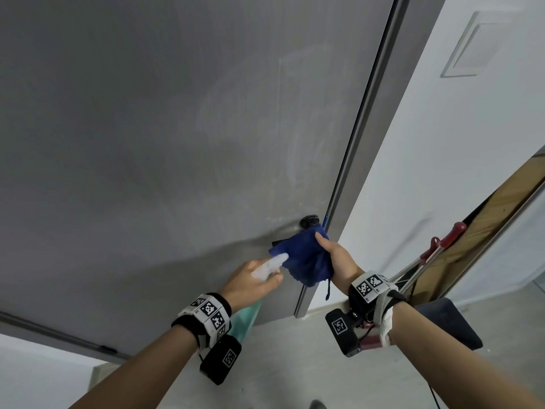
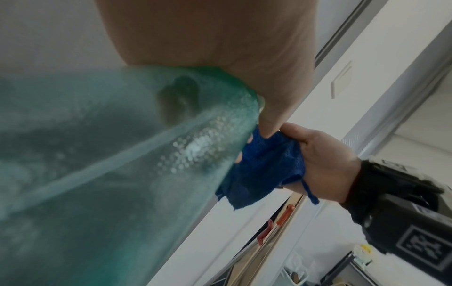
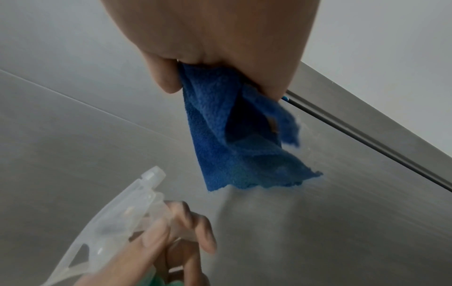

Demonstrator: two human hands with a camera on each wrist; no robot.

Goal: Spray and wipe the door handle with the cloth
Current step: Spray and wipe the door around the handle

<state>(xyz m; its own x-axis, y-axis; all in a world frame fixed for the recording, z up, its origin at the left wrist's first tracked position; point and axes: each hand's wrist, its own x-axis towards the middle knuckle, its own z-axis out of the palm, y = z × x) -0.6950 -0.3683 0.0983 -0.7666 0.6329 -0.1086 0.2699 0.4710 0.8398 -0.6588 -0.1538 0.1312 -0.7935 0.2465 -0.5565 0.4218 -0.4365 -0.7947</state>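
My right hand [image 1: 333, 255] grips a blue cloth [image 1: 303, 258] bunched over the door handle, whose black end [image 1: 277, 242] pokes out at the cloth's left. A black round knob [image 1: 309, 221] sits just above on the grey door [image 1: 177, 128]. My left hand [image 1: 253, 283] holds a spray bottle with a clear trigger head [image 1: 269, 265] and green body [image 1: 244, 320], its nozzle pointing at the cloth. In the left wrist view the green bottle [image 2: 110, 154] fills the frame beside the cloth [image 2: 264, 170]. The right wrist view shows the cloth [image 3: 234, 131] hanging from my fingers and the trigger head [image 3: 127, 209].
The door's metal edge strip [image 1: 356, 137] runs down to the floor beside a white wall [image 1: 442, 143]. Red-handled poles [image 1: 433, 252] lean at the right against a wooden panel [image 1: 486, 219]. A dark flat object [image 1: 445, 320] lies on the floor under my right arm.
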